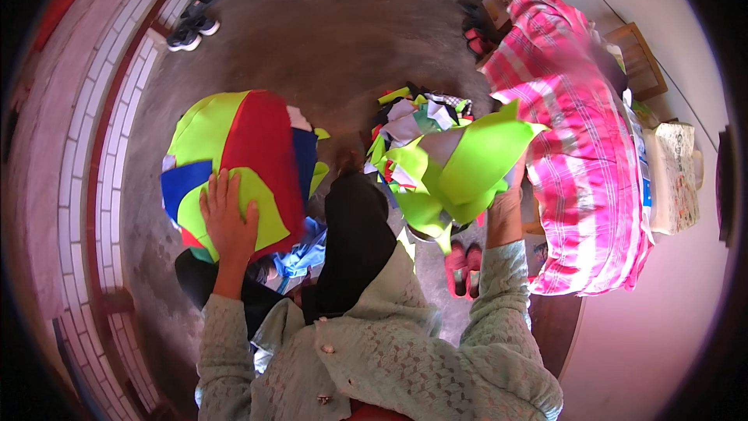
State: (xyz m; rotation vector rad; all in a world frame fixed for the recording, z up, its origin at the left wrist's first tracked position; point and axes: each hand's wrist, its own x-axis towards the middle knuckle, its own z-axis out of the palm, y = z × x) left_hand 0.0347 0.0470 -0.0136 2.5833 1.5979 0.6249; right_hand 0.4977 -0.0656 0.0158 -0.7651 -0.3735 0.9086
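Here on our left, the left hand [231,218] lies flat on the multicoloured cloth bundle [262,136], fingers extended, thumb out to the side, grasping nothing; the bundle sits directly beneath the palm, its lime-green patch under the fingers and its red panel just beyond them, toward the floor's [312,15] left edge. Across to our right hand [506,206], and the lime-green fabric piece [475,168] is up against it, spreading from the hand toward the middle, one pointed corner sticking out above; the cloth covers most of the fingers, so we can't tell whether they're closed on it. Just beyond that piece we have the heap of fabric scraps [401,125], grey, white, black and green all tangled together, with the black-clad leg [354,218] between it and the bundle. Red shoes [465,269] stand on the floor near our right forearm, the pink plaid cloth [580,179] fills the floor's right edge, and black sneakers [191,31] sit up by its far left corner.
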